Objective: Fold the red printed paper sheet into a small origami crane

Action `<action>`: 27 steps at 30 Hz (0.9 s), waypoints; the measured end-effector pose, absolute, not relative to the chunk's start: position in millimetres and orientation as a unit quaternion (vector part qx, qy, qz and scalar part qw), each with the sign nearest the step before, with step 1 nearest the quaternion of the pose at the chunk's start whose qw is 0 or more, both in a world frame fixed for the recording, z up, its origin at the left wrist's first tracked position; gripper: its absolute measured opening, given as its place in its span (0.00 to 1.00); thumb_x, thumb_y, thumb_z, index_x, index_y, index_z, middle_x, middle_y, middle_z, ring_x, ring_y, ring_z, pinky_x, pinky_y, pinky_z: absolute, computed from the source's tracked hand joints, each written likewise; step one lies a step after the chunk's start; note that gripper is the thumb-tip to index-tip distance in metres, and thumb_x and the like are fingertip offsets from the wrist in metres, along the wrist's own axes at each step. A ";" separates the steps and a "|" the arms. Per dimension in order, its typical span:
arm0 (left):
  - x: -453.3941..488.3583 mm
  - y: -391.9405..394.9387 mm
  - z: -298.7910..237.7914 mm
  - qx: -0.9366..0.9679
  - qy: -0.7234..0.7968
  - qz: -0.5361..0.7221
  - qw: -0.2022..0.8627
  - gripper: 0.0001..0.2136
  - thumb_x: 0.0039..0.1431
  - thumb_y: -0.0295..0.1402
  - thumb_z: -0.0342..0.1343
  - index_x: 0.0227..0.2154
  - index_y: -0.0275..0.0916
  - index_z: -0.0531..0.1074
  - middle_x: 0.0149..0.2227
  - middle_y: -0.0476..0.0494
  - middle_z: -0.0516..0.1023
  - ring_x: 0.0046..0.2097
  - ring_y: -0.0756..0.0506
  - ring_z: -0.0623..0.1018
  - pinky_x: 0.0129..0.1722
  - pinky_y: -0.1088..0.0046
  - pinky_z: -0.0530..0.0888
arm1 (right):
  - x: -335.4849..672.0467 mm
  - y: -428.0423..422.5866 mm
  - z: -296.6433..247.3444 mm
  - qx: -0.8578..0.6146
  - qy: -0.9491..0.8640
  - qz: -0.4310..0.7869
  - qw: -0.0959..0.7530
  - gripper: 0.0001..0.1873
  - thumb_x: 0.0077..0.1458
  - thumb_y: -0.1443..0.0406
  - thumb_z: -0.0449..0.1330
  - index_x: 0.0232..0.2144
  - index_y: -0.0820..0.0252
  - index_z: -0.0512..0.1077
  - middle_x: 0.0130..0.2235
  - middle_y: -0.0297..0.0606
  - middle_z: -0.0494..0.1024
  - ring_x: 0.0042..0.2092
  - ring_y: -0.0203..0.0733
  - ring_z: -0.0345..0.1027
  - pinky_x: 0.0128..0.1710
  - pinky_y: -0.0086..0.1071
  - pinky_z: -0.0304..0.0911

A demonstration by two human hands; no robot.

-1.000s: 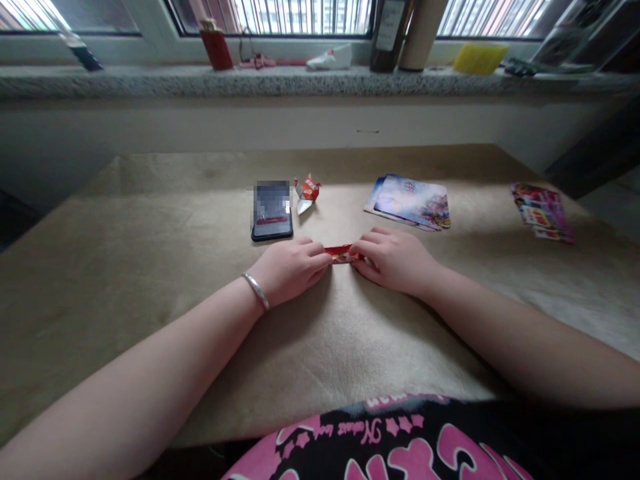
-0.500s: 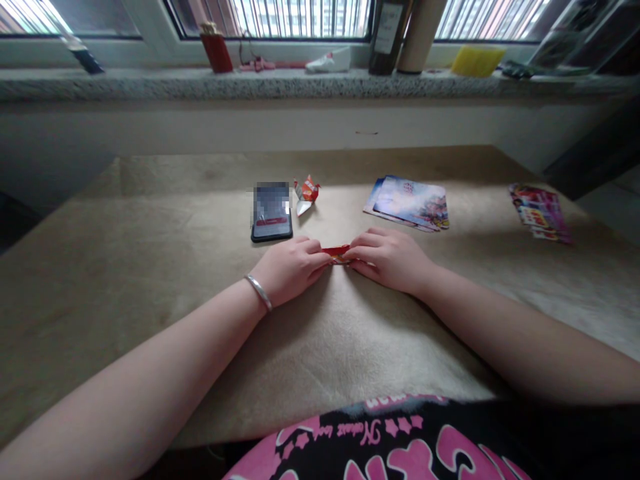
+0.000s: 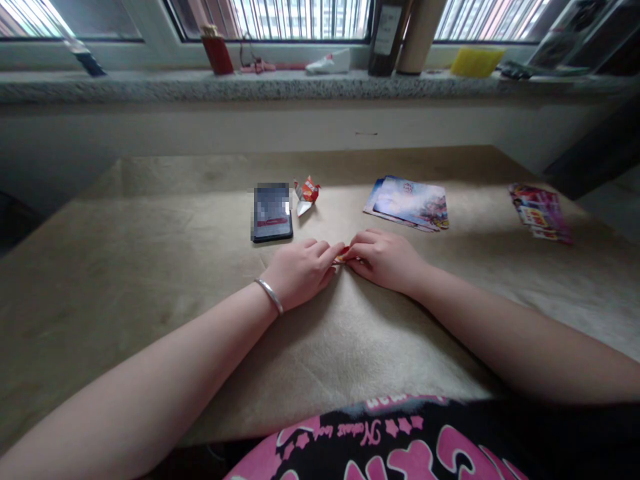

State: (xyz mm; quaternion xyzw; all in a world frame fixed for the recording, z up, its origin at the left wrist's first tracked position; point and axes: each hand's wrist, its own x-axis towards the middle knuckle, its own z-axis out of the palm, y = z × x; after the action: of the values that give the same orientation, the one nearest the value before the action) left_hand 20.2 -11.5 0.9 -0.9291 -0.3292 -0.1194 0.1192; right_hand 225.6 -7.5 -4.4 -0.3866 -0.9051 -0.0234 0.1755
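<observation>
My left hand [image 3: 301, 271], with a silver bangle on its wrist, and my right hand [image 3: 385, 259] meet fingertip to fingertip on the beige cloth [image 3: 150, 267]. Both pinch a small folded red paper [image 3: 343, 257], of which only a sliver shows between the fingers. A finished folded red and white paper figure [image 3: 306, 192] lies farther back, beside a dark phone [image 3: 271, 211] lying flat just beyond my left hand.
A stack of colourful printed sheets [image 3: 410, 203] lies at back right, and more pink sheets [image 3: 540, 212] near the right edge. The stone windowsill [image 3: 150, 83] behind holds a red cup [image 3: 217, 52], a dark bottle [image 3: 385, 33] and a yellow item [image 3: 475, 60].
My hands have closed in toward each other, my left sliding right. The red paper strip that showed between them is now almost wholly covered.
</observation>
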 end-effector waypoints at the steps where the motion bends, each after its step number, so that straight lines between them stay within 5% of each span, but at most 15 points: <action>1: 20.8 -11.3 0.3 -0.927 -0.333 -0.122 0.121 0.16 0.62 0.34 0.46 0.50 0.37 0.67 0.37 0.43 0.76 0.37 0.46 0.74 0.34 0.72 0.70 | 225.4 -7.5 -4.6 -0.387 -0.905 -0.023 0.176 0.11 0.57 0.62 0.54 0.33 0.58 0.76 0.33 0.38 0.76 0.36 0.40 0.65 0.33 0.31 0.56; 27: 25.1 -1.9 -0.9 -0.911 -0.384 -0.131 0.072 0.13 0.62 0.36 0.46 0.31 0.40 0.76 0.32 0.46 0.76 0.34 0.47 0.75 0.31 0.72 0.68 | 212.0 1.6 -6.4 -0.435 -0.890 -0.014 0.132 0.09 0.56 0.66 0.51 0.32 0.62 0.71 0.35 0.43 0.75 0.39 0.43 0.65 0.39 0.33 0.57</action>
State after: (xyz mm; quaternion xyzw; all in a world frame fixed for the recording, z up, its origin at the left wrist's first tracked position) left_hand 25.1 -1.9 -0.9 -0.9113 -0.3838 -0.1306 0.0716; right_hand 212.0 1.6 -6.4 -0.4350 -0.8905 -0.0141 0.1325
